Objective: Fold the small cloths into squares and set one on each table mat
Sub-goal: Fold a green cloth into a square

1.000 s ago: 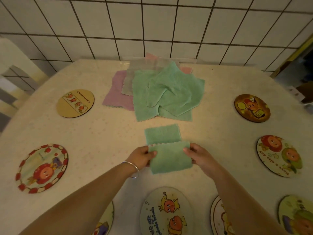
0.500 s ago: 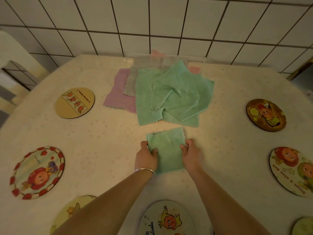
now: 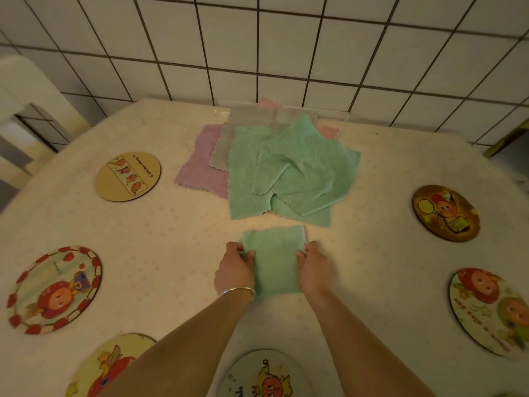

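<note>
A: Where was the cloth at that moment, and what were the hands doing with it?

B: The folded green cloth (image 3: 274, 262) lay flat on the table (image 3: 171, 253), in the middle, just in front of the pile of loose cloths (image 3: 286, 173). The left hand (image 3: 236, 269) pinched its left edge and the right hand (image 3: 313, 267) pinched its right edge, fingers curled onto the fabric on both sides.

A: What could have gone wrong from there?

B: The cloth looked soft and fluffy, so I judged the fold could spring open or slide askew once lifted, above all if one hand let go first. It also looked a little taller than wide, so it might have ended as a rectangle rather than a square. Its far edge lay near the pile, and a careless lift could have dragged a loose green cloth along.

A: And the mats?

B: Every mat in view was bare: the tan mat (image 3: 128, 176) at far left, the red-bordered mat (image 3: 54, 290) nearer left, the dark mat (image 3: 446, 213) at far right, the pale mat (image 3: 492, 310) below it, and the near mat (image 3: 263, 376) between the forearms. A sixth showed at the lower left, partly hidden by the left forearm.

A: Any containers?

B: None that I could see. The cloths sat straight on the table.
</note>
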